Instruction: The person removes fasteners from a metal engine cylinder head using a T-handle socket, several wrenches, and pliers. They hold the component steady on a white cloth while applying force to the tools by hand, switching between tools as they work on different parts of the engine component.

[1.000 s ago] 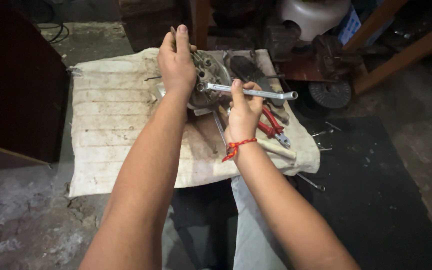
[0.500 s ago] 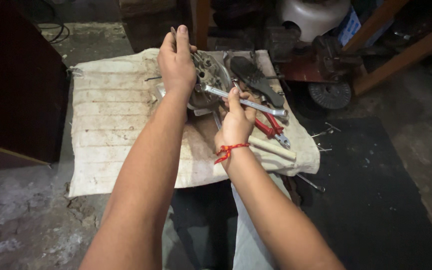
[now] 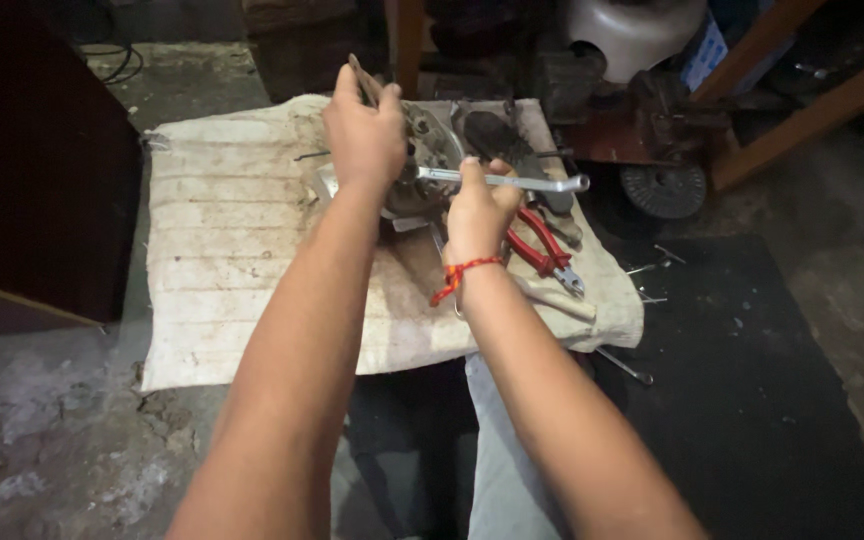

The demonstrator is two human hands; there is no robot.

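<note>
My left hand (image 3: pixel 364 130) grips the top of a grey metal engine part (image 3: pixel 430 150) that rests on a dirty white cloth (image 3: pixel 222 230). My right hand (image 3: pixel 477 205), with a red thread around the wrist, is closed on a long silver wrench (image 3: pixel 537 182). The wrench lies roughly level, its left end at the engine part and its ring end pointing right. Red-handled pliers (image 3: pixel 542 250) lie on the cloth just right of my right hand.
A dark curved metal piece (image 3: pixel 497 140) lies behind the wrench. A round toothed disc (image 3: pixel 664 190) and rusty machinery (image 3: pixel 652 125) sit on the floor at right. Wooden legs (image 3: pixel 802 100) cross the upper right. A dark mat (image 3: pixel 752 380) has small loose parts.
My right hand swung the wrench down toward me and then back up to level. My left hand stayed on the engine part.
</note>
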